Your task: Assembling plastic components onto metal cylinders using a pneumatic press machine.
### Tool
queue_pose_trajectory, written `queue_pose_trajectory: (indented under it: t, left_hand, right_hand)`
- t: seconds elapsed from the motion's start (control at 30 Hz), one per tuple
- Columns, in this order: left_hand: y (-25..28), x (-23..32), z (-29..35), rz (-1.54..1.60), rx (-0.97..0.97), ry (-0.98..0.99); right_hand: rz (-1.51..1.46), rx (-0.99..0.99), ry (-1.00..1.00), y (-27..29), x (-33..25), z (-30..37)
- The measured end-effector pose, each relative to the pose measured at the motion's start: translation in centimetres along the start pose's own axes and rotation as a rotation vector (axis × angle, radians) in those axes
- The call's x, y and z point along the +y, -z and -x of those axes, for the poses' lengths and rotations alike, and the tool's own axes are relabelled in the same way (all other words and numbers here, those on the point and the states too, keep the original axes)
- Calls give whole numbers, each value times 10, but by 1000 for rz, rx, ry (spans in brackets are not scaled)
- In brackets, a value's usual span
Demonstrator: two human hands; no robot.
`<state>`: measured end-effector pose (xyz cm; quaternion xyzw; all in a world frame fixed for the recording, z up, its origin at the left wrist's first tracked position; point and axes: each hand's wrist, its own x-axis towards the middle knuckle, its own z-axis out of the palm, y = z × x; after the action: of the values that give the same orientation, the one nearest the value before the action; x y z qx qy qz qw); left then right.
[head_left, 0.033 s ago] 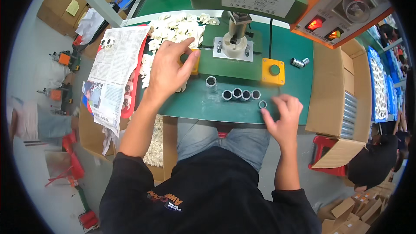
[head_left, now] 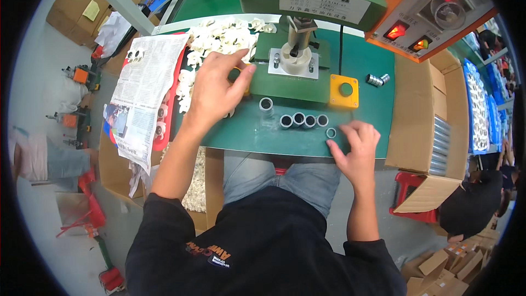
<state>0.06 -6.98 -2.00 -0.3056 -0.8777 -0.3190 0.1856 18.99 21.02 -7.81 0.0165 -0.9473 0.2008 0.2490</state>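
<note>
My left hand (head_left: pixel 216 89) hovers by the press's left side, thumb and fingers apart, with nothing visible in it. It partly covers a yellow button box (head_left: pixel 247 86). My right hand (head_left: pixel 359 151) is at the table's front edge, thumb and forefinger spread beside a small grey ring (head_left: pixel 331 132) without closing on it. Left of the ring, several short metal sleeves (head_left: pixel 298 120) stand upright in a row. One more sleeve (head_left: pixel 266 105) stands apart. A white round fixture (head_left: pixel 296 66) sits beneath the press ram (head_left: pixel 300 34).
White plastic parts (head_left: pixel 222 35) are heaped behind my left hand. Newspaper (head_left: pixel 148 85) covers a red tray at left. A second yellow button box (head_left: pixel 344 92) and two metal cylinders (head_left: pixel 377 80) lie right of the press. A cardboard box (head_left: pixel 411 109) borders the table's right side.
</note>
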Motion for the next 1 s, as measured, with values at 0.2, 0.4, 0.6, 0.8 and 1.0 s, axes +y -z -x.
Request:
queue_pose_trajectory:
  t: [0.2, 0.4, 0.6, 0.8, 1.0]
  left_hand:
    - [-9, 22, -14, 118, 0, -62]
    - [-23, 40, -35, 296, 20, 21]
    - [-32, 56, -61, 363, 129, 72]
    - [-33, 49, -66, 323, 110, 48]
    - [-25, 22, -47, 147, 66, -29]
  right_hand:
    - [-31, -28, -17, -6, -1, 1]
    - [-49, -85, -14, -11, 0, -1]
    - [-101, 135, -55, 0, 6, -7]
    - [-291, 254, -104, 2, 4, -57]
    - [-389, 150, -60, -22, -19, -141]
